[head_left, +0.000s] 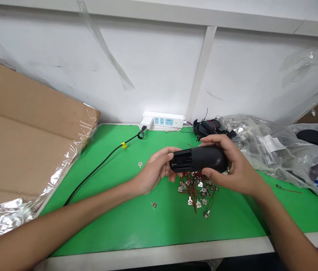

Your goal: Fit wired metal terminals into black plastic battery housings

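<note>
Both hands hold a black oval plastic housing (209,158) above the green table top. An open battery compartment with a spring inside shows at its left end. My left hand (159,165) pinches that end, thumb on top by the compartment. Around the rounded right end, my right hand (232,163) is closed, with fingers on the far side and thumb on the near side. Beneath the housing lies a pile of small metal battery contacts (198,203) with red wires, partly hidden by it. A single metal contact (154,205) lies left of the pile.
A white power strip (163,119) with a plugged-in black cable (99,165) sits against the wall. Cardboard (32,131) leans at the left. Black parts (208,128) and clear plastic bags (263,146) fill the back right. One loose red wire (290,190) lies at the right.
</note>
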`<action>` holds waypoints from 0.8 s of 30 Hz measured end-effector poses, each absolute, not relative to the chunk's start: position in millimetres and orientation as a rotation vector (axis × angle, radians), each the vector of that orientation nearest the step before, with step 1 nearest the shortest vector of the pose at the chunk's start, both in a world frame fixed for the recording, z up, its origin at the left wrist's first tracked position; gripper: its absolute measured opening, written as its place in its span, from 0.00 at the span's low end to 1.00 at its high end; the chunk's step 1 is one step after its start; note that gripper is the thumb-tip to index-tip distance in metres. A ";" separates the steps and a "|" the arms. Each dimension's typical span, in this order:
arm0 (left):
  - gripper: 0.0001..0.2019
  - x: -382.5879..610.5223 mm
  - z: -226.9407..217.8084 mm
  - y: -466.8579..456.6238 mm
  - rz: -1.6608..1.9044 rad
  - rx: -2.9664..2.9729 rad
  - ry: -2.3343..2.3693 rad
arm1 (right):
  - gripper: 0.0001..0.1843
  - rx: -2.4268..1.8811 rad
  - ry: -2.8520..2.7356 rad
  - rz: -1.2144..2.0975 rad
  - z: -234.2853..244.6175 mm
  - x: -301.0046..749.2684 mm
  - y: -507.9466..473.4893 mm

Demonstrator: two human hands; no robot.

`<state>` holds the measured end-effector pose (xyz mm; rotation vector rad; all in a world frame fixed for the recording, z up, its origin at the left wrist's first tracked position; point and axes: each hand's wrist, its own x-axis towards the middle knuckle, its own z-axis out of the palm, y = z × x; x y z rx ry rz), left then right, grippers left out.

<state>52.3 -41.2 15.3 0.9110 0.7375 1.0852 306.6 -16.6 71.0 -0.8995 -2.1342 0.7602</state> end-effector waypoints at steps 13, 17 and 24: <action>0.19 40.8 12.0 -33.4 0.857 1.069 0.649 | 0.27 -0.966 -1.941 0.441 59.5 314.6 6.4; 0.19 47.7 12.3 -39.3 0.959 1.114 0.725 | 0.07 -1.043 -2.045 0.280 56.1 303.3 0.7; 0.17 60.5 10.1 -49.9 1.143 1.314 0.817 | 0.02 -1.099 -2.386 0.529 48.0 273.0 -29.6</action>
